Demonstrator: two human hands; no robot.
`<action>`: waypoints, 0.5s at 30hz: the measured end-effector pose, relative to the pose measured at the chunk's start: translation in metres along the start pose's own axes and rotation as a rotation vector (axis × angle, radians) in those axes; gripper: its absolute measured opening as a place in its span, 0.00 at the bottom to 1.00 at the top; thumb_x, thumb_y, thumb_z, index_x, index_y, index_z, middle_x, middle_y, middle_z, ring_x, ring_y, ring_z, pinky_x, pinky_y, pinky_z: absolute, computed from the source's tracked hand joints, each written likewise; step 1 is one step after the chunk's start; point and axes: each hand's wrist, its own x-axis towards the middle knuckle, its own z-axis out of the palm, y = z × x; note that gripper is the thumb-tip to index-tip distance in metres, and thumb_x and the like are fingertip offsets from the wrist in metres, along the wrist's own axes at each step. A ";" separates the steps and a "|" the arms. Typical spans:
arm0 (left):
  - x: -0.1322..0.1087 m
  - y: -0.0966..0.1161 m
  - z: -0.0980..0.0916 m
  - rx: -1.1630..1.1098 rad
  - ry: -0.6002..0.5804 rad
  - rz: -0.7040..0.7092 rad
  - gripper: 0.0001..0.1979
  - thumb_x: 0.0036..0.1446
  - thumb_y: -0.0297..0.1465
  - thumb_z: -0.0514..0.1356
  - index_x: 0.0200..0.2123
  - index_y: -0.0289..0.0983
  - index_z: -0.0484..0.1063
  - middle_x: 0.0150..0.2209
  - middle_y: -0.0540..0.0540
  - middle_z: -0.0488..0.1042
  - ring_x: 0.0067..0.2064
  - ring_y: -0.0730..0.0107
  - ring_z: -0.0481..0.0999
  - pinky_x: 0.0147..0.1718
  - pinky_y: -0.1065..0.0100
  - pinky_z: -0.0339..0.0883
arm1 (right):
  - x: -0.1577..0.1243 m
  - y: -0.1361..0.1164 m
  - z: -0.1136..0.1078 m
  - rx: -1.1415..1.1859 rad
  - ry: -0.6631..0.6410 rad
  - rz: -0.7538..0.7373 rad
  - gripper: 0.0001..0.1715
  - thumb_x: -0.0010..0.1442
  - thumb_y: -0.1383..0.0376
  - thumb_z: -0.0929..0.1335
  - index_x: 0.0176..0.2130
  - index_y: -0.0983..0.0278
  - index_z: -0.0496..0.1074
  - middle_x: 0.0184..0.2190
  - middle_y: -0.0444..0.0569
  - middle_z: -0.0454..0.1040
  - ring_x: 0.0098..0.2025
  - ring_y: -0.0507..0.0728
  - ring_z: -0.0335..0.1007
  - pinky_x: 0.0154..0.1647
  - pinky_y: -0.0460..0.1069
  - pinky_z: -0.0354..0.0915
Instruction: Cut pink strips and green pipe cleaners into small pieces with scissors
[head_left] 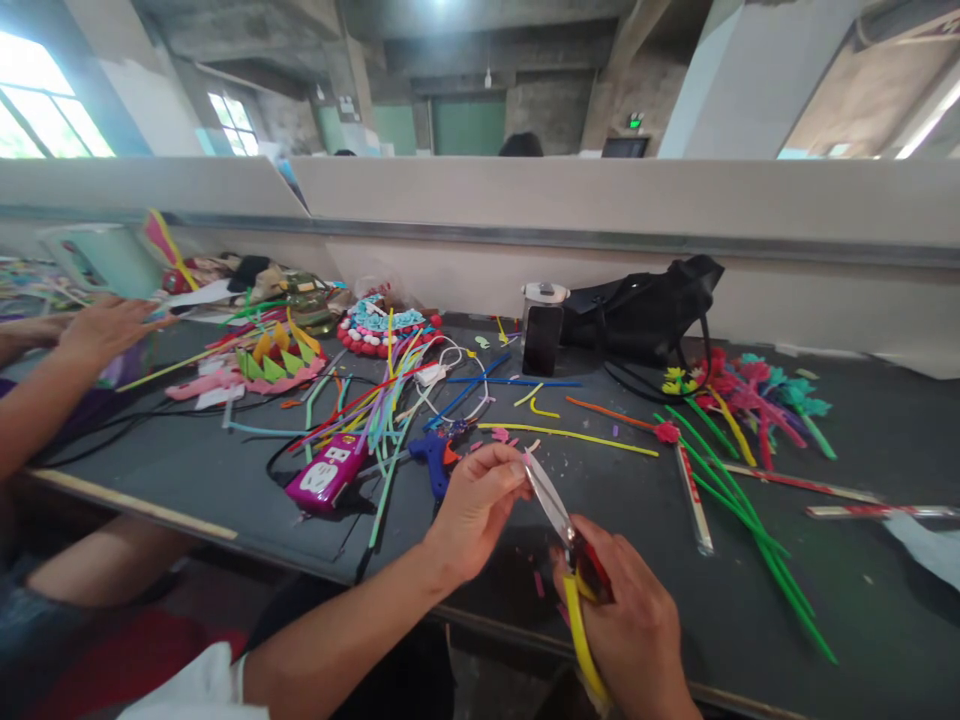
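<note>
My right hand (pixel 626 610) is wrapped round the handles of a pair of scissors (pixel 551 497), whose grips are red and yellow. The blades point up and to the left, and their tips reach the fingertips of my left hand (pixel 484 505). That hand is closed in a pinch; whatever lies between thumb and forefinger is too small to make out. Small pink scraps (pixel 501 435) lie on the table just beyond my left hand. A blue glue gun (pixel 433 462) rests close to its left side.
Loose pipe cleaners (pixel 390 400) lie heaped by a purple power strip (pixel 326 480). Green pipe cleaners (pixel 757 530) and colourful pipe-cleaner flowers (pixel 750 395) are at the right. A phone (pixel 542 340) leans near a black bag (pixel 645 310). Another person's hand (pixel 112 335) is at the left.
</note>
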 end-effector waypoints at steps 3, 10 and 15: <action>-0.001 -0.002 0.000 -0.011 -0.015 0.008 0.04 0.47 0.26 0.67 0.26 0.33 0.75 0.25 0.49 0.74 0.28 0.76 0.71 0.32 0.73 0.66 | -0.005 0.003 0.003 0.021 -0.006 -0.008 0.16 0.60 0.61 0.67 0.48 0.61 0.70 0.32 0.46 0.74 0.31 0.54 0.73 0.33 0.46 0.68; -0.004 -0.006 -0.001 -0.041 -0.028 0.013 0.03 0.48 0.26 0.66 0.27 0.33 0.75 0.26 0.49 0.75 0.28 0.75 0.71 0.33 0.72 0.66 | -0.008 0.005 0.005 0.053 -0.006 -0.019 0.18 0.59 0.61 0.68 0.49 0.62 0.71 0.30 0.46 0.73 0.29 0.53 0.70 0.31 0.46 0.68; -0.006 -0.009 0.001 -0.064 -0.001 0.031 0.03 0.47 0.26 0.67 0.27 0.34 0.75 0.26 0.50 0.74 0.28 0.76 0.71 0.34 0.72 0.66 | -0.007 0.004 0.006 0.046 -0.003 -0.021 0.18 0.60 0.61 0.68 0.49 0.63 0.70 0.30 0.47 0.73 0.30 0.54 0.71 0.32 0.47 0.68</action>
